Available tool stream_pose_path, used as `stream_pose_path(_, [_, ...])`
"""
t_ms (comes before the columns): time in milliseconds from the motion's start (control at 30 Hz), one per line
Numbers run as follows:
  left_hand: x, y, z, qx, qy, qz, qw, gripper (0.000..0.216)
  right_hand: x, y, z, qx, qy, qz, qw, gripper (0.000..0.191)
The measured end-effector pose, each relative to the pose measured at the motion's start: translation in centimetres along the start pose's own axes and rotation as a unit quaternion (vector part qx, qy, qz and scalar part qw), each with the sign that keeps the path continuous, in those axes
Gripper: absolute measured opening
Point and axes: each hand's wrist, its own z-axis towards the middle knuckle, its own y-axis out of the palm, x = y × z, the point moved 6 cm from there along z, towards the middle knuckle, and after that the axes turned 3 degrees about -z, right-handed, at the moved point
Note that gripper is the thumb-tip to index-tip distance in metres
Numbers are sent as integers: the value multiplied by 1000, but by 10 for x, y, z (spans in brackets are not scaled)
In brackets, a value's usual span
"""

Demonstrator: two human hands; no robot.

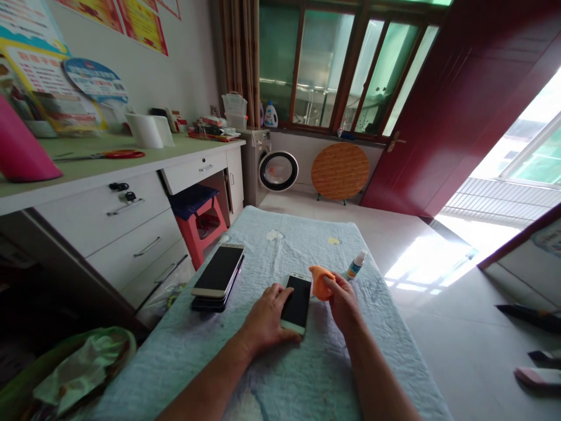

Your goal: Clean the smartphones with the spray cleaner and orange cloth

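A white-framed smartphone (296, 305) with a dark screen lies flat on the cloth-covered table (280, 240). My left hand (269, 316) grips it along its left side, thumb at the lower edge and fingers at the upper left. In my right hand (344, 301) an orange cloth (322, 283) is pinched, bunched up just right of the phone's upper edge. Behind that hand stands a small spray bottle (356, 265) with a white top and blue label. To the left sits a stack of smartphones (219, 275), a gold-framed one uppermost.
Left of the table, a white desk (131, 216) carries red-handled scissors (123, 154) and paper rolls (146, 131). A red stool (201, 225) stands beneath it. A basket (127, 345) sits at the lower left. Ahead are a washing machine (258, 140) and a round wooden tabletop (339, 171).
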Motion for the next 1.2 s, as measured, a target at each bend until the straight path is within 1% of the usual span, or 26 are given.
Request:
stream_pose_path(100, [3,4,0,32,9,9,999,93,-1,3,-3,-7,14,74,997,24])
stream_pose_path(167, [8,0,-1,77,21,2,997,90,-4,8,-6,-28,25,111,993,26])
stream_pose_path(233, [13,-8,-3,134,47,-31,989,78,-6,14,-10,-59,41,127,989,28])
stream_pose_path(300, [17,-17,-5,173,69,-84,979,60,-7,21,-15,-84,59,127,987,27])
stream_pose_path(400, [18,-25,-6,192,70,-159,966,36,-6,34,-21,-101,76,119,985,24])
stream_pose_path(467, [18,-27,-7,196,65,-197,958,26,-4,43,-25,-109,76,117,984,24])
stream_pose_path(533, [18,-26,-8,191,59,-227,953,20,-1,50,-27,-115,72,113,984,24])
stream_pose_path(633, [18,-20,-6,163,29,-283,945,21,3,55,-29,-129,67,97,985,26])
stream_pose_path(733, [18,-16,-3,136,10,-342,930,35,4,57,-31,-142,61,75,985,34])
stream_pose_path(800, [19,-14,-1,119,11,-365,923,40,3,59,-33,-151,62,61,985,35])
stream_pose_path(900, [21,-11,0,90,19,-412,907,41,4,62,-36,-170,65,36,983,34])
stream_pose_path(967, [22,-10,0,80,25,-437,895,42,5,63,-36,-173,54,12,983,32])
stream_pose_path(1000, [22,-9,0,81,28,-437,895,42,6,62,-35,-171,45,-5,984,30])
stream_pose_path(1067, [22,-8,-1,90,26,-409,908,43,6,58,-30,-156,16,-49,986,28])
stream_pose_path(1100, [21,-8,-1,99,21,-385,917,45,4,53,-27,-136,-5,-77,988,27])
stream_pose_path(1133, [19,-8,0,112,13,-359,926,47,2,47,-23,-107,-29,-109,988,27])
stream_pose_path(1200, [11,-9,0,142,-8,-308,941,51,-4,31,-16,-28,-82,-177,980,24])
